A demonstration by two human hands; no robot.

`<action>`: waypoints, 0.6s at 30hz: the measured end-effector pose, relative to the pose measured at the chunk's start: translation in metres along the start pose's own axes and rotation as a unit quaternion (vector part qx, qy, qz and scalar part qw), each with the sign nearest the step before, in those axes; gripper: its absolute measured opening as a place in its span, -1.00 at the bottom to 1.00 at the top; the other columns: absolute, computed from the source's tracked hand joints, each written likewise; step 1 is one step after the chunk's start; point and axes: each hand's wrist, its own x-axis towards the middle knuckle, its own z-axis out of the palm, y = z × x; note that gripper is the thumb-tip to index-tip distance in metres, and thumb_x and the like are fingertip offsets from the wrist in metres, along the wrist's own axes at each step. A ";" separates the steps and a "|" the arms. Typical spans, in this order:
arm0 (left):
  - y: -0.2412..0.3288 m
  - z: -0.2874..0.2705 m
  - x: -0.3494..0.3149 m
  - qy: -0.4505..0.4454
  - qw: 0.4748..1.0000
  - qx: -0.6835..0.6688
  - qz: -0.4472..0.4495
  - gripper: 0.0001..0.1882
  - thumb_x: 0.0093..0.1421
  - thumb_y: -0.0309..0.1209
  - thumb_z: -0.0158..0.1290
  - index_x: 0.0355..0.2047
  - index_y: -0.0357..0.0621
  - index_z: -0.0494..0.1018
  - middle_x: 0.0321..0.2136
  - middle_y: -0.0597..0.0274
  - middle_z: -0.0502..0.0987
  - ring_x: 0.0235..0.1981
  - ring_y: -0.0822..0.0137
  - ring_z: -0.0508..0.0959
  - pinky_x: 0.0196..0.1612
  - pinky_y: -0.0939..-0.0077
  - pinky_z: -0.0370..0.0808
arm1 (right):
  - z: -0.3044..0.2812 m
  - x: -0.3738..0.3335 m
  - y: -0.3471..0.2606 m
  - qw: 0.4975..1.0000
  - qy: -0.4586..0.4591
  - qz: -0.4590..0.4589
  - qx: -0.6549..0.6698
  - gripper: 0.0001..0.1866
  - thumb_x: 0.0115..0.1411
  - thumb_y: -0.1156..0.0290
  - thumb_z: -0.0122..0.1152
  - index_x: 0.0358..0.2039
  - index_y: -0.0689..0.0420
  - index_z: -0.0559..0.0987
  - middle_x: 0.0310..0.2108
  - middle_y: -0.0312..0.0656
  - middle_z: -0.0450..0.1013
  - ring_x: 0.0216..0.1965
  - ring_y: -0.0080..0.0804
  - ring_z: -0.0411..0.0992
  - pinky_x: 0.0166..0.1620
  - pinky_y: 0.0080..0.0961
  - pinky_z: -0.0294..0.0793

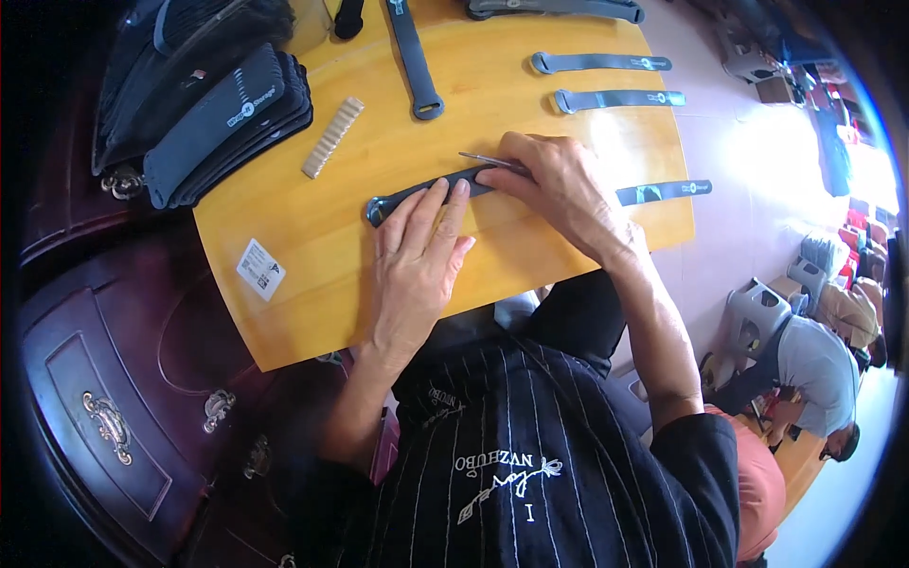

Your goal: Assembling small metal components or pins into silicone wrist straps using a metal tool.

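A dark grey strap (379, 210) with a looped end lies across the yellow wooden table (303, 312), close in front of me. My left hand (414, 260) rests on it, fingers stretched out and pressing it down near the loop. Between the fingers of my right hand (568, 185) is a thin pointed metal tool (485, 159); its exact kind I cannot make out. That hand also touches the strap, and its thumb sits on top. Another strap (663, 192) lies just right of my right hand, partly behind the wrist.
Two straps (601, 62) (620, 99) lie at the far right, another strap (410, 57) at far centre. Stacked dark printed pieces (222, 118) stand at the left, near a beige ridged strip (333, 137) and a white label (259, 270). A person (814, 369) sits at far right.
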 end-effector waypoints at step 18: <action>-0.010 -0.018 -0.021 -0.041 0.994 0.095 -0.030 -0.43 0.26 -0.25 -0.06 0.24 -0.13 0.14 0.26 0.14 0.13 0.29 0.06 0.08 0.28 0.15 0.04 | 0.022 -0.001 -0.009 0.999 0.015 -0.021 -0.021 -0.67 0.15 0.09 0.13 -0.33 0.13 0.56 -0.50 -0.05 0.50 -0.39 -0.06 0.50 -0.34 -0.22 0.45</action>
